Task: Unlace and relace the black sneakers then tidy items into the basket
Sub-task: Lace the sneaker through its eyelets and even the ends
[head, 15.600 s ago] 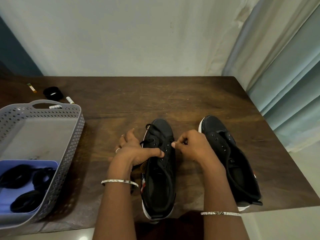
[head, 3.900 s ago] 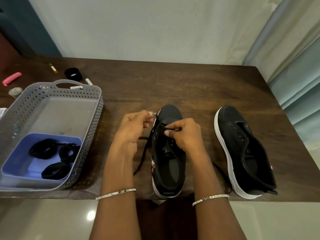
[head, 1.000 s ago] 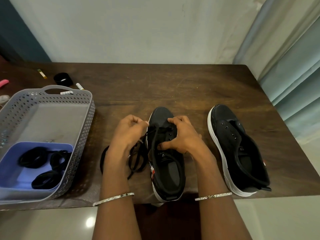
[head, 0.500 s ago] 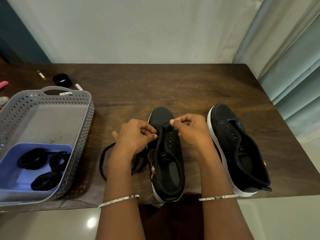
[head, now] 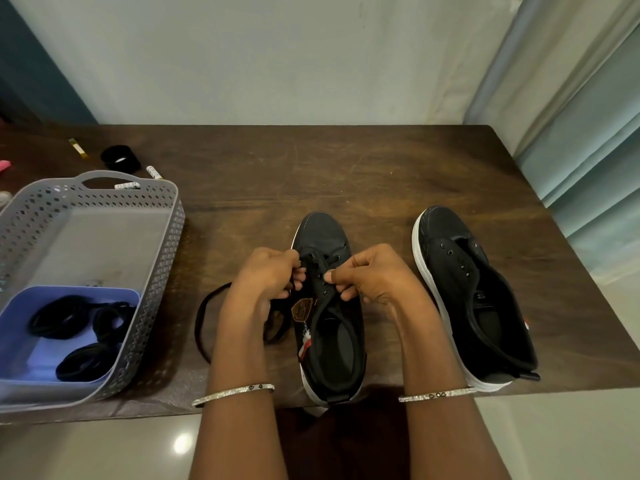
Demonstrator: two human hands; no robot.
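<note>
Dark wood counter [head: 346, 174] stands against a pale wall [head: 277, 57], with a light blue curtain [head: 588, 133] at the right. Two black sneakers lie on the counter near its front edge, toes pointing away. The middle sneaker [head: 322, 233] sits between both hands. The left hand [head: 266, 275] has its grip curled round the black lace [head: 204, 317] beside the left eyelets. The right hand [head: 374, 275] has thumb and forefinger pinched on the lace at the right row of eyelets. One strand crosses the tongue near the toe, and slack loops out on the counter to the left of the shoe. The second sneaker [head: 446, 230] lies well apart to the right, its eyelets bare. A silver bangle circles each wrist. At the left stands the grey perforated basket [head: 173, 244], holding a blue tray [head: 20, 341] with coiled black bands [head: 55, 320] inside. Behind the basket lie a black ring [head: 119, 157] and small sticks.
</note>
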